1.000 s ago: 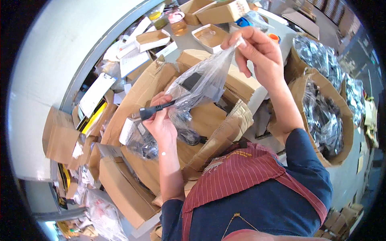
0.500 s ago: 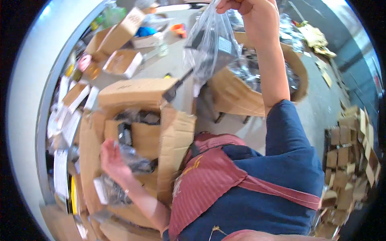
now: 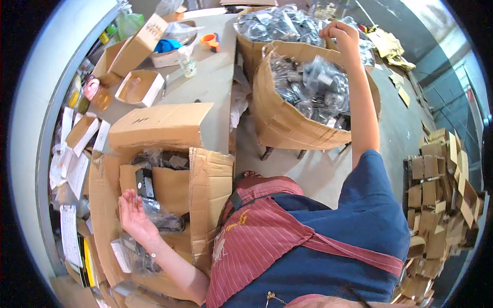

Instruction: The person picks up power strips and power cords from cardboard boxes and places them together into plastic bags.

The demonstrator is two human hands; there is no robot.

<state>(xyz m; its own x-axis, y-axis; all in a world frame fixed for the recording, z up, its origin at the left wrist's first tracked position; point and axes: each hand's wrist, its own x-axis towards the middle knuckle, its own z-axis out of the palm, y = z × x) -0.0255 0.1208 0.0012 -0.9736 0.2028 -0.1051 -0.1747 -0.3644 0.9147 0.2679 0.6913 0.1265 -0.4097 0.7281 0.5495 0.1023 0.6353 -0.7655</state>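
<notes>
My left hand (image 3: 137, 218) is open, palm up, at the left side of an open cardboard carton (image 3: 210, 190), with nothing in it. Inside the carton are a black boxy device (image 3: 145, 183) with a pale label, a clear-bagged dark item (image 3: 167, 219), and more bagged pieces (image 3: 141, 254). My right arm reaches out to the far right. My right hand (image 3: 343, 35), fingers loosely bent and holding nothing visible, is above a large rounded cardboard bin (image 3: 292, 128). A labelled clear plastic bag (image 3: 322, 77) with a dark item lies on the heap of bagged items within it.
Behind the bin, another carton holds bagged items (image 3: 282, 25). On the grey table (image 3: 210, 77) stand a small open box (image 3: 138, 87), an orange tape dispenser (image 3: 209, 42) and a clear jar (image 3: 187, 61). Flattened cardboard (image 3: 436, 205) is stacked at the right.
My right hand has let go of the plastic bag with the dark device, which no longer hangs from it. My left hand has stayed by the carton. The view has shifted slightly.
</notes>
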